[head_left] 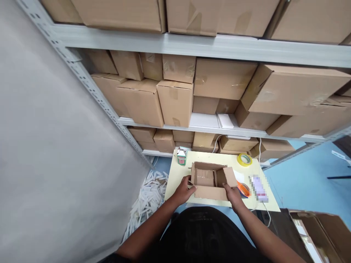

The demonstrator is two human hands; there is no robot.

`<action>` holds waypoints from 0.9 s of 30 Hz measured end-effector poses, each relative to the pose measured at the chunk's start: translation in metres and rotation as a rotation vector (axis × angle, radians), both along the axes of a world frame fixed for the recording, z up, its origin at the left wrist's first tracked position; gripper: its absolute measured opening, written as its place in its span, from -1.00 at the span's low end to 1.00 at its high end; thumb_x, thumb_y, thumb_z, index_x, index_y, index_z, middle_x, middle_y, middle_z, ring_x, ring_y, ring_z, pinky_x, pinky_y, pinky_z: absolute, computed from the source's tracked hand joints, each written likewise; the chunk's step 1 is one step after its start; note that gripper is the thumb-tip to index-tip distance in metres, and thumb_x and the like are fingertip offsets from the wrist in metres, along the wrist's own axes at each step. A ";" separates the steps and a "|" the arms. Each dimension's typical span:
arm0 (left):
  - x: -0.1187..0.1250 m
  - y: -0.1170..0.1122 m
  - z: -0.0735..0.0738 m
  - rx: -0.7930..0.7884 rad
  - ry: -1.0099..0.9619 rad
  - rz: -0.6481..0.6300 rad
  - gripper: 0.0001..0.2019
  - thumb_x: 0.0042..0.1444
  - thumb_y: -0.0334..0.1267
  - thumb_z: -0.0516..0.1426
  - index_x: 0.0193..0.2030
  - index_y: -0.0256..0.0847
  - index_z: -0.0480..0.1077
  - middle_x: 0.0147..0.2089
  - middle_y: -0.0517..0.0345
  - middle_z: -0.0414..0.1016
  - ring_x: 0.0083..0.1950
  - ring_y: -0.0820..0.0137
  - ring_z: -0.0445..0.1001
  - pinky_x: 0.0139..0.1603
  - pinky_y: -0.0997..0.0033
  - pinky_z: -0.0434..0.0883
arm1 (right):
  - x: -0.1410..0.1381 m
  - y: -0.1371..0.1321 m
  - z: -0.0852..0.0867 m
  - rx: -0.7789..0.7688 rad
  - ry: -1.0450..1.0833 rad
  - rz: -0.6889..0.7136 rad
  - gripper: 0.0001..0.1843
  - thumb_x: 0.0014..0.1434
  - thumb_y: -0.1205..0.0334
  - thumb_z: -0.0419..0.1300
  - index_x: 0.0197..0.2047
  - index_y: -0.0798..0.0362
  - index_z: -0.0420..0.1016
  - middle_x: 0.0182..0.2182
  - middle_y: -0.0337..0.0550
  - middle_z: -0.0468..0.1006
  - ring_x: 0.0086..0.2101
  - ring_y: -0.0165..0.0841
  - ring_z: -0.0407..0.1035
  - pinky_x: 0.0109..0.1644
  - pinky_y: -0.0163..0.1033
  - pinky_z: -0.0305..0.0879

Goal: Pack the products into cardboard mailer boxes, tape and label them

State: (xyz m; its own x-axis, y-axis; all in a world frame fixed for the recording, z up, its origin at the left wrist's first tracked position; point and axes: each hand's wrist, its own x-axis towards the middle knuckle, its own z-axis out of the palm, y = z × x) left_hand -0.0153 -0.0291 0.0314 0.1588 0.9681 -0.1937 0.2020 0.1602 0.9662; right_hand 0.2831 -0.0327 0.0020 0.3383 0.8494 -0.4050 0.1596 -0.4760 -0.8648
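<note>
An open cardboard box rests on or just above the pale yellow table, its flaps up and its inside bare except for tape on the bottom. My left hand grips the box's left front corner, thumb on the front flap. At the right front corner, my right hand holds the box with its thumb over the edge. Close by my right hand lies an orange tape dispenser, partly hidden behind the box.
A yellow tape roll, a small green-edged box and a blurred-out phone-like object with a cable sit on the table. Shelves of cartons rise behind. White paper strips cover the floor at left; a large open carton stands lower right.
</note>
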 end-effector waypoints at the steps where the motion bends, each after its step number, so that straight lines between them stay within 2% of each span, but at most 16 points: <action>1: 0.001 -0.005 0.000 -0.001 -0.009 0.040 -0.48 0.06 -0.15 0.29 0.17 -0.19 0.39 0.13 -0.08 0.44 0.04 0.17 0.46 0.00 0.24 0.42 | 0.000 0.002 0.003 0.003 0.000 0.034 -0.45 0.02 -0.10 0.32 -0.03 0.12 0.64 -0.03 0.08 0.70 0.08 0.04 0.53 0.16 -0.04 0.43; 4: 0.009 -0.024 -0.003 -0.010 -0.016 0.204 -0.50 0.06 -0.13 0.29 0.15 -0.19 0.41 0.07 -0.04 0.47 -0.02 0.19 0.47 0.09 0.20 0.39 | 0.002 0.010 0.012 0.019 0.021 0.170 -0.43 0.03 -0.12 0.33 0.00 0.10 0.65 -0.05 0.07 0.71 0.09 0.04 0.53 0.13 -0.05 0.45; 7: 0.027 -0.049 -0.010 -0.028 -0.001 0.370 -0.49 0.08 -0.11 0.28 0.16 -0.20 0.42 0.04 -0.04 0.49 -0.05 0.18 0.47 0.08 0.19 0.40 | 0.008 0.020 0.017 -0.006 0.018 0.322 -0.45 0.07 -0.17 0.30 -0.07 0.10 0.67 -0.07 0.11 0.71 0.09 0.07 0.52 0.14 -0.03 0.43; 11: 0.060 -0.090 -0.015 -0.038 0.008 0.584 -0.55 0.12 -0.07 0.26 0.11 -0.19 0.45 0.00 -0.01 0.51 -0.05 0.20 0.46 0.06 0.23 0.38 | 0.021 0.032 0.012 -0.019 -0.013 0.524 -0.47 0.11 -0.20 0.27 -0.10 0.08 0.68 -0.01 0.12 0.69 0.10 0.06 0.51 0.16 -0.04 0.40; 15: 0.087 -0.135 -0.007 -0.035 0.055 0.731 -0.57 0.17 -0.05 0.22 0.11 -0.20 0.44 -0.02 0.00 0.49 -0.06 0.22 0.45 0.05 0.24 0.37 | 0.023 0.033 0.004 -0.008 0.000 0.691 -0.44 0.14 -0.20 0.25 -0.02 0.09 0.66 -0.01 0.09 0.69 0.09 0.04 0.52 0.13 -0.05 0.41; 21: 0.098 -0.208 0.013 -0.055 0.098 0.970 -0.58 0.18 -0.01 0.22 0.11 -0.17 0.44 -0.02 0.03 0.48 -0.07 0.24 0.45 0.06 0.26 0.36 | -0.010 0.005 0.009 -0.037 0.053 0.919 -0.38 0.11 -0.19 0.26 0.01 0.17 0.66 -0.01 0.13 0.69 0.06 0.05 0.54 0.06 -0.08 0.45; 27: 0.103 -0.289 0.022 -0.027 0.080 1.161 -0.57 0.18 -0.01 0.21 0.12 -0.17 0.43 0.05 -0.01 0.49 -0.06 0.23 0.48 0.05 0.26 0.39 | -0.051 -0.041 0.019 0.009 0.004 1.084 -0.37 0.08 -0.22 0.25 -0.06 0.17 0.70 -0.04 0.16 0.70 0.09 0.08 0.52 0.04 -0.10 0.48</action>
State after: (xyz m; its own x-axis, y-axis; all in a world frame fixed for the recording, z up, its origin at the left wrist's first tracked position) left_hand 0.0880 -0.3177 0.0532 -0.8343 0.5192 -0.1854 -0.0188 0.3092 0.9508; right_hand 0.2325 -0.0734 0.0207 -0.5952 0.6987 -0.3969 0.4887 -0.0773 -0.8690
